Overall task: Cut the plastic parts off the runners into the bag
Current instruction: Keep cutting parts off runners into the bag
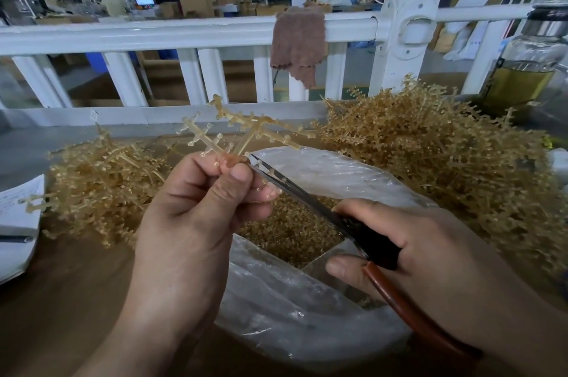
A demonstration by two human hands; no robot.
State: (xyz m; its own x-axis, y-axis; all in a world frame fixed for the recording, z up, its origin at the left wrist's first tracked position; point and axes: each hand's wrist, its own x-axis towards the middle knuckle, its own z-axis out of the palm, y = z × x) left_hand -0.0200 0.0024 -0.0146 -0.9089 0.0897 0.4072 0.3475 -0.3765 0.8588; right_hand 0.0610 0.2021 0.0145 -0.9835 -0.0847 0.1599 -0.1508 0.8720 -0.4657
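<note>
My left hand (196,210) pinches an amber translucent runner (246,127) at its hub, its branches fanning up and away above the bag. My right hand (408,256) grips a cutter (307,195) with dark blades and a reddish-brown handle. The blade tips reach the runner's lower branch right beside my left thumb. Below both hands a clear plastic bag (301,309) lies open, with a heap of small amber cut parts (292,232) inside.
A large pile of runners (445,155) fills the right of the brown table, a smaller pile (104,183) lies at left. White papers (18,216) sit at the left edge. A white railing (190,35) with a brown cloth (296,44) runs behind; a glass jar (528,69) stands far right.
</note>
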